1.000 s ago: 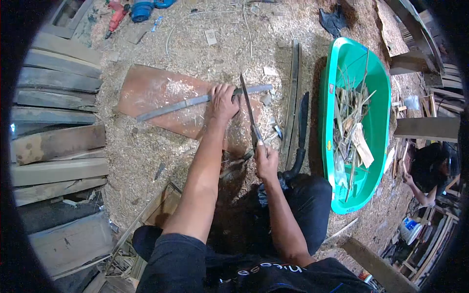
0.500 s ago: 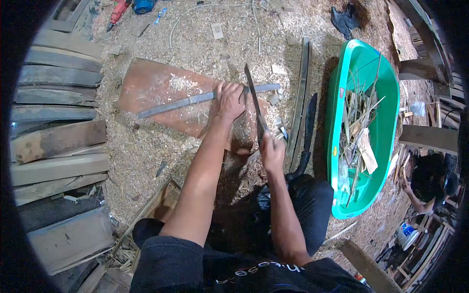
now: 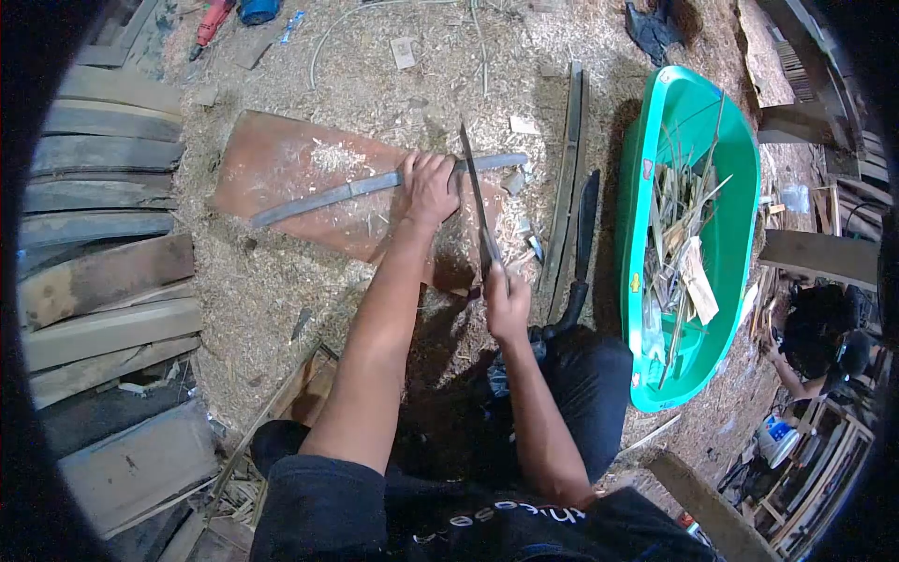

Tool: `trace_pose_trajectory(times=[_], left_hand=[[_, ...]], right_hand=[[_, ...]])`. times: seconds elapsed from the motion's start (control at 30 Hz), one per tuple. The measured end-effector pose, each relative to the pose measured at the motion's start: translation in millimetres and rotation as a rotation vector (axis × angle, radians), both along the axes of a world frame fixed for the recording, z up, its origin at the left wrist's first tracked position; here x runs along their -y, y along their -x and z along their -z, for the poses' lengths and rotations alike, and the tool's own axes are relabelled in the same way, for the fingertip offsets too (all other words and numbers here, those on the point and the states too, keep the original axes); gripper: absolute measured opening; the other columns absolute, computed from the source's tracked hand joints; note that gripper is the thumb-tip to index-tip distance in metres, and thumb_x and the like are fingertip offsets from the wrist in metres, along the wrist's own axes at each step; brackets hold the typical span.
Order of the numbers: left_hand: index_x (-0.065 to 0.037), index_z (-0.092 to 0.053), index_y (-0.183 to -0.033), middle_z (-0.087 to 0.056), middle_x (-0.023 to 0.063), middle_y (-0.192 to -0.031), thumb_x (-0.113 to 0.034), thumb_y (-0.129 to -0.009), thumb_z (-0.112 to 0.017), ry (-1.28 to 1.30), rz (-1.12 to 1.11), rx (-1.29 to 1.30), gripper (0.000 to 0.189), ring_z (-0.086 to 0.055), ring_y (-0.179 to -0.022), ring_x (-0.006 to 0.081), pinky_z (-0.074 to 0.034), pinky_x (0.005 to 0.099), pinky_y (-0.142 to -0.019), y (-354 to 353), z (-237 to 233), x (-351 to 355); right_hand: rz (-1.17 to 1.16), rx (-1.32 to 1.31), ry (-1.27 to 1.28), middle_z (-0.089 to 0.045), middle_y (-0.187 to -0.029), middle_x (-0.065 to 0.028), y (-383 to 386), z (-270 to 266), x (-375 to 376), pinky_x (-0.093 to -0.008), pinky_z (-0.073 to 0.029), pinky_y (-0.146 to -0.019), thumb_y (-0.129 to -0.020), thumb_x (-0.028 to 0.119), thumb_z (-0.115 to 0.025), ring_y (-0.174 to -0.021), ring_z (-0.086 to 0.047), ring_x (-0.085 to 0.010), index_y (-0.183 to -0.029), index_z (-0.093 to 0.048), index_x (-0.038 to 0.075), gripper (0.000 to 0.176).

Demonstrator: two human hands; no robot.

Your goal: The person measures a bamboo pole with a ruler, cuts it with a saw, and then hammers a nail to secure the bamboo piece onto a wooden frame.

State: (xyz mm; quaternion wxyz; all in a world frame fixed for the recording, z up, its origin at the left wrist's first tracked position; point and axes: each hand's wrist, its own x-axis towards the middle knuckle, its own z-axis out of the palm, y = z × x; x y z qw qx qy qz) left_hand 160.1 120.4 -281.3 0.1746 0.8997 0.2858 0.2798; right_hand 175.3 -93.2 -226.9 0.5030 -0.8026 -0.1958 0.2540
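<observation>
A long, slightly curved grey wooden strip (image 3: 318,200) lies across a reddish-brown board (image 3: 253,169) dusted with shavings. My left hand (image 3: 431,190) presses down on the strip near its right end, fingers wrapped over it. In my right hand (image 3: 507,302) is the handle of a handsaw (image 3: 479,204), its dark tapered blade pointing away from me. That blade crosses the strip just right of my left hand, and a short end of the strip sticks out beyond it.
A green plastic tub (image 3: 637,234) with wood scraps (image 3: 688,253) stands at right. Beside it lie a machete (image 3: 586,234) and long strips (image 3: 564,187). Curved planks (image 3: 112,267) are stacked at left. A red power tool (image 3: 212,23) lies far left; another person (image 3: 824,351) is at far right.
My right hand has drawn the saw slightly back toward me. My left hand keeps its place on the strip. The whole view has shifted a little left and up.
</observation>
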Motion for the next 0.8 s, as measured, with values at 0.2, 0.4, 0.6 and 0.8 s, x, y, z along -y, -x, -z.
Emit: trace_pose_trajectory(times=[0.2, 0.4, 0.6, 0.8], left_hand=[[-0.003, -0.067, -0.103, -0.066, 0.0121, -0.105, -0.022, -0.085, -0.061, 0.041, 0.007, -0.061, 0.027, -0.058, -0.107, 0.0291, -0.03, 0.047, -0.109, 3.1, 0.2, -0.2], [-0.004, -0.067, -0.102, -0.065, 0.011, -0.101, -0.025, -0.083, -0.061, -0.009, 0.0, -0.086, 0.028, -0.057, -0.107, 0.0268, -0.026, 0.0478, -0.109, 0.7, 0.8, -4.0], [-0.004, -0.067, -0.097, -0.065, 0.0113, -0.098, -0.027, -0.084, -0.061, 0.007, 0.009, -0.054, 0.027, -0.057, -0.106, 0.0276, -0.028, 0.0481, -0.108, 0.8, 4.7, 0.2], [-0.005, -0.066, -0.096, -0.065, 0.0104, -0.097, -0.026, -0.084, -0.061, 0.004, -0.011, -0.016, 0.025, -0.057, -0.104, 0.0275, -0.028, 0.0483, -0.107, 3.9, 8.6, 1.5]], right_hand=[[0.083, -0.25, -0.038, -0.04, -0.052, 0.0004, -27.9, -7.3, -34.1, -0.0332, -0.03, -0.047, -0.099, 0.037, -0.05, -0.053, -0.035, -0.0106, -0.06, -0.047, 0.002, 0.052], [-0.023, -0.101, 0.038, -0.04, -0.052, 0.0, -9.5, -11.6, -4.9, -0.0344, -0.028, -0.047, -0.099, 0.036, -0.05, -0.052, -0.036, -0.0109, -0.061, -0.048, 0.001, 0.052], [-0.019, -0.109, -0.014, -0.041, -0.053, 0.0041, -2.1, -2.4, 6.3, -0.0295, -0.028, -0.046, -0.101, 0.031, -0.047, -0.05, -0.037, -0.0075, -0.064, -0.051, 0.005, 0.046], [0.007, -0.167, 0.034, -0.041, -0.054, -0.0012, -23.3, -9.4, -24.1, -0.0333, -0.034, -0.049, -0.099, 0.034, -0.051, -0.053, -0.04, -0.011, -0.065, -0.053, 0.0, 0.048]])
